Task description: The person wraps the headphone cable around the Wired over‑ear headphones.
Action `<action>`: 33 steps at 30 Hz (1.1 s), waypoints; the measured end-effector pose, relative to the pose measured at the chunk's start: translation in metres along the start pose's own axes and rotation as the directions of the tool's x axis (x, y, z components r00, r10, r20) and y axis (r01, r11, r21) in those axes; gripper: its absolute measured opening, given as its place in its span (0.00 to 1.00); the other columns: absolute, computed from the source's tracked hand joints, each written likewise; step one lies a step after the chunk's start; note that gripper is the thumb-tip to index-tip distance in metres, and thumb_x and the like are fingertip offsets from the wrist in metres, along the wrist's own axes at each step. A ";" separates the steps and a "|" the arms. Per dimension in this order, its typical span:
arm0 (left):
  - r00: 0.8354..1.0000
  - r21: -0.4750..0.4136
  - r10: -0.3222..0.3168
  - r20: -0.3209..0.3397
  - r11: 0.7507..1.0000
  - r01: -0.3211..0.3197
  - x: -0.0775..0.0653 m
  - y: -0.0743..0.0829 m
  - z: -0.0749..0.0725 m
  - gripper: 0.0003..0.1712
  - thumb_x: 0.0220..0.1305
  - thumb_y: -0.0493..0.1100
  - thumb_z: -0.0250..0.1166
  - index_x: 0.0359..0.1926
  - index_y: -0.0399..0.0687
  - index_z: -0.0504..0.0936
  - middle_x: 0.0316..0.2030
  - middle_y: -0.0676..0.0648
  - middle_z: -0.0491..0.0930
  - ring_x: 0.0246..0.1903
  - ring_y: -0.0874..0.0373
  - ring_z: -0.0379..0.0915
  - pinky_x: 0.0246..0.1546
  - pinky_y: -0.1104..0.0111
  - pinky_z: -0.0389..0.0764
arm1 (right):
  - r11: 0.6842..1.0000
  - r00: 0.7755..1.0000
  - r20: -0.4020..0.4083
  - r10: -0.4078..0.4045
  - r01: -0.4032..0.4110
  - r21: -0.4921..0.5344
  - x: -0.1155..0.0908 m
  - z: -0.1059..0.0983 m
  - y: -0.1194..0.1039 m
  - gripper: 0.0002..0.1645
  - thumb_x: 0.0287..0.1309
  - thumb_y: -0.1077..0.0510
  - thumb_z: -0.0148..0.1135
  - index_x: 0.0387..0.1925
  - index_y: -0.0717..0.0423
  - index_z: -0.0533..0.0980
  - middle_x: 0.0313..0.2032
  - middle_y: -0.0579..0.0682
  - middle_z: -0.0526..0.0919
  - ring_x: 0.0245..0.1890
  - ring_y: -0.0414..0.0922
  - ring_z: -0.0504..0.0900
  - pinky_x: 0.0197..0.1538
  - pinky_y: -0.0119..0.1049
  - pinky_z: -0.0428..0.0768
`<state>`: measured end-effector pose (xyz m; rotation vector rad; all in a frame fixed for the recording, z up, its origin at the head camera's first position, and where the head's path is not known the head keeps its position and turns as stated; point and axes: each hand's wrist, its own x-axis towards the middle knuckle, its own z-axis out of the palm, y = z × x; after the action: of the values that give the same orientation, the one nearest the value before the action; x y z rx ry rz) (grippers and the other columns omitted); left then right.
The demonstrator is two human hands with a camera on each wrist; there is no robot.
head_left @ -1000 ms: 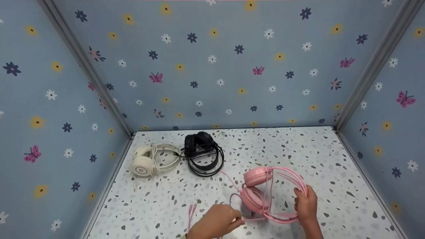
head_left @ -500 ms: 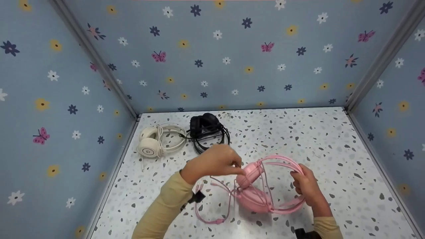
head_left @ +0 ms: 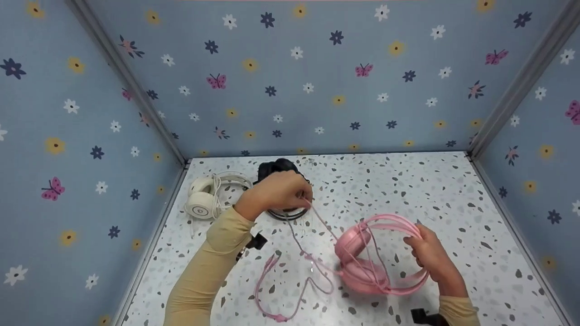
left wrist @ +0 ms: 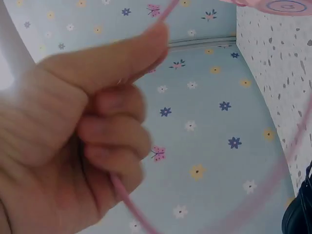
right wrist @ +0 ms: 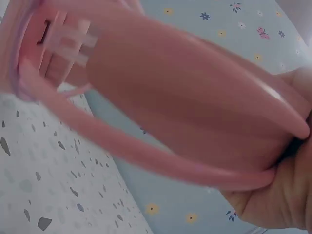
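Observation:
Pink headphones [head_left: 362,276] are gripped by the headband in my right hand [head_left: 432,256], toward the right of the table. The right wrist view shows that hand around the wide pink headband [right wrist: 185,97]. My left hand [head_left: 278,192] pinches the pink cable [head_left: 322,220] between thumb and forefinger, up and left of the ear cups. In the left wrist view the cable also runs through the curled lower fingers of that hand [left wrist: 97,117]. Several strands still cross the ear cups. The cable's loose end with its plugs [head_left: 273,261] lies on the table.
White headphones [head_left: 201,203] with their cable wrapped round them lie at the back left. Black headphones [head_left: 283,166] sit beside them, partly hidden behind my left hand. Flower-patterned walls [head_left: 317,104] enclose the speckled table [head_left: 435,190] at the back and sides.
My left hand has moved from the front of the table up over the ear cups, then left, drawing the cable out. The right hand keeps its grip on the headband.

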<state>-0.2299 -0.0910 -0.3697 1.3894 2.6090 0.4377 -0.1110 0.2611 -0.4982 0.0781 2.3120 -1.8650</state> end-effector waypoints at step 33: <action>0.963 -0.816 -0.258 -0.081 0.572 0.084 0.030 -0.003 0.231 0.17 0.64 0.52 0.49 0.27 0.49 0.76 0.17 0.53 0.66 0.15 0.62 0.58 0.17 0.71 0.65 | 0.103 0.765 0.079 -0.639 -0.016 0.995 0.009 -0.003 -0.009 0.20 0.64 0.63 0.20 0.33 0.60 0.63 0.17 0.47 0.51 0.12 0.40 0.52 0.16 0.30 0.54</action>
<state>-0.1874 -0.0253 -0.5890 0.7664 2.0971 1.5579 -0.1216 0.2617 -0.4906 -0.7786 0.3800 -2.8030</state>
